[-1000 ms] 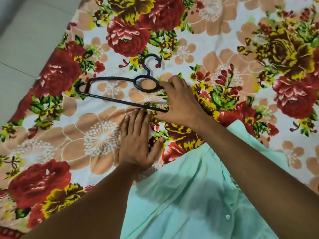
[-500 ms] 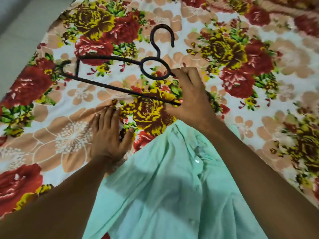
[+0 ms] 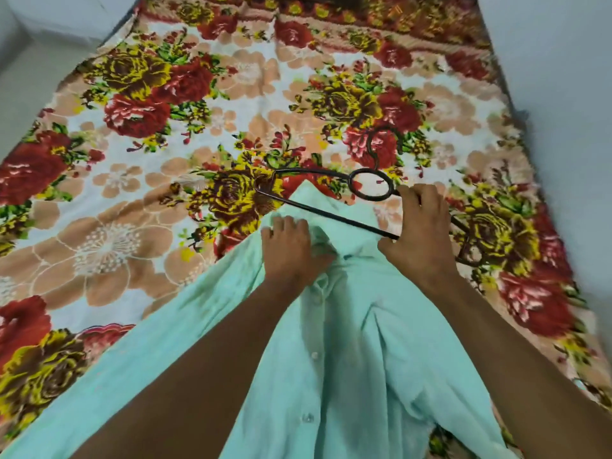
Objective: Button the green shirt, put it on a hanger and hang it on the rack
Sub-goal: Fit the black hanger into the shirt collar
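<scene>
Green shirt (image 3: 347,342) — spread on bed (image 3: 132,226), collar bunched by left hand (image 3: 291,250) fingers; black hanger (image 3: 331,215) gripped by right hand (image 3: 420,236) fingers, poised for insertion.

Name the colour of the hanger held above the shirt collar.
Black hanger, clearest in the head view.

Both forearms bare, reaching fwd from bottom of view. Left hand (image 3: 291,251) palm down, fingers bent, bunching the shirt (image 3: 347,359) fabric near the collar, thumb tucked to the right. Right hand (image 3: 419,238) further out and to the right, back up, fingers curled round the hanger (image 3: 334,217), thumb under its lower bar. Hands near each other, not touching.
</scene>
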`<state>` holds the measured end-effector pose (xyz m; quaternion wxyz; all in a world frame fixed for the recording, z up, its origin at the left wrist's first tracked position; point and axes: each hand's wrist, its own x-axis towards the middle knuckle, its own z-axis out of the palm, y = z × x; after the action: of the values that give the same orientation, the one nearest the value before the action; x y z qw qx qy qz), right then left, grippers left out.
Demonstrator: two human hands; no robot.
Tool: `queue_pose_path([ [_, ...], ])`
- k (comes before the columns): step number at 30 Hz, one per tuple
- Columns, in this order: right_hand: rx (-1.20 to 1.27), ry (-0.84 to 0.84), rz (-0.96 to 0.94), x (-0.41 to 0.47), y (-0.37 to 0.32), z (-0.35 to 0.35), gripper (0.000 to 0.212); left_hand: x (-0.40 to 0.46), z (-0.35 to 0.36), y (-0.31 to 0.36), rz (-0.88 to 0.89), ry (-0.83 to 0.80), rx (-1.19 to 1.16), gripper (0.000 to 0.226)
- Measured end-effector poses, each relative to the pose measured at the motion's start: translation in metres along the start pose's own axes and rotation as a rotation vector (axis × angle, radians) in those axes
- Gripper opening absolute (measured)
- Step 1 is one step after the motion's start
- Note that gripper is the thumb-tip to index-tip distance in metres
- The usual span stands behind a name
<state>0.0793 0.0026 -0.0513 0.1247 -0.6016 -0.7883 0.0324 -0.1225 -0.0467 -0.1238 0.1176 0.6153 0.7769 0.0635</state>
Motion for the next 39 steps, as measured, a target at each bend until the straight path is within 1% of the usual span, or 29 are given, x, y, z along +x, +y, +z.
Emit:
queue_pose_path([
  [1, -0.011, 0.012, 0.005, -0.007, 0.003, -0.003, 0.089, -0.003, 0.003, 0.001, -0.053, -0.050, 0.004, 0.072],
  [2, -0.027, 0.019, 0.001, -0.012, 0.006, -0.005, 0.088, -0.005, 0.003, 0.000, -0.093, -0.055, -0.038, 0.068],
  [5, -0.085, 0.056, -0.009, -0.028, 0.020, -0.010, 0.086, -0.010, 0.003, -0.006, -0.128, 0.050, -0.259, 0.022],
  [6, -0.104, 0.074, -0.012, -0.030, 0.023, -0.011, 0.085, -0.011, 0.002, -0.009, -0.151, 0.068, -0.339, 0.017],
  [9, -0.135, 0.127, 0.022, -0.036, 0.034, -0.018, 0.085, -0.007, -0.001, -0.018, -0.288, 0.118, -0.586, 0.019],
  [12, -0.123, 0.187, 0.086, -0.035, 0.042, -0.032, 0.076, -0.001, -0.013, -0.024, -0.515, 0.221, -0.908, 0.028],
  [14, -0.128, 0.194, 0.112, -0.033, 0.044, -0.042, 0.075, 0.000, -0.021, -0.026, -0.613, 0.274, -1.107, 0.024],
  [15, -0.133, 0.179, 0.111, -0.030, 0.042, -0.044, 0.077, 0.000, -0.024, -0.026, -0.601, 0.288, -1.160, 0.020],
  [17, -0.153, 0.117, 0.065, -0.023, 0.033, -0.041, 0.079, -0.002, -0.026, -0.023, -0.417, 0.297, -1.150, 0.014],
  [19, -0.211, 0.072, -0.032, -0.016, 0.020, -0.032, 0.079, -0.005, -0.030, -0.013, -0.227, 0.245, -1.115, 0.013],
  [20, -0.219, 0.039, -0.069, -0.012, 0.011, -0.027, 0.084, -0.006, -0.033, -0.007, -0.168, 0.206, -1.112, 0.013],
  [22, -0.189, -0.023, -0.116, -0.005, -0.007, -0.019, 0.091, -0.005, -0.034, 0.003, -0.111, 0.140, -1.108, 0.013],
  [24, -0.138, -0.064, -0.155, 0.000, -0.025, -0.012, 0.092, -0.004, -0.037, 0.012, -0.051, 0.109, -1.069, 0.014],
  [27, -0.065, -0.110, -0.201, 0.009, -0.038, -0.002, 0.095, 0.001, -0.038, 0.013, 0.034, 0.127, -0.973, 0.014],
  [30, -0.043, -0.208, -0.249, 0.013, -0.036, 0.003, 0.098, 0.005, -0.043, 0.007, 0.115, 0.120, -0.929, 0.009],
  [32, -0.032, -0.271, -0.274, 0.015, -0.028, 0.005, 0.098, 0.010, -0.051, 0.004, 0.131, 0.164, -0.953, 0.010],
  [34, -0.011, -0.323, -0.275, 0.017, -0.015, 0.006, 0.098, 0.018, -0.059, -0.002, 0.095, 0.218, -1.032, 0.011],
  [36, 0.065, -0.340, -0.252, 0.019, -0.005, 0.006, 0.095, 0.023, -0.060, -0.005, 0.082, 0.215, -1.067, 0.011],
  [37, 0.121, -0.344, -0.262, 0.020, -0.004, 0.005, 0.093, 0.022, -0.059, -0.005, 0.096, 0.205, -1.032, 0.011],
  [39, 0.235, -0.361, -0.342, 0.022, -0.014, 0.009, 0.086, 0.017, -0.056, -0.003, 0.171, 0.230, -0.902, 0.009],
])
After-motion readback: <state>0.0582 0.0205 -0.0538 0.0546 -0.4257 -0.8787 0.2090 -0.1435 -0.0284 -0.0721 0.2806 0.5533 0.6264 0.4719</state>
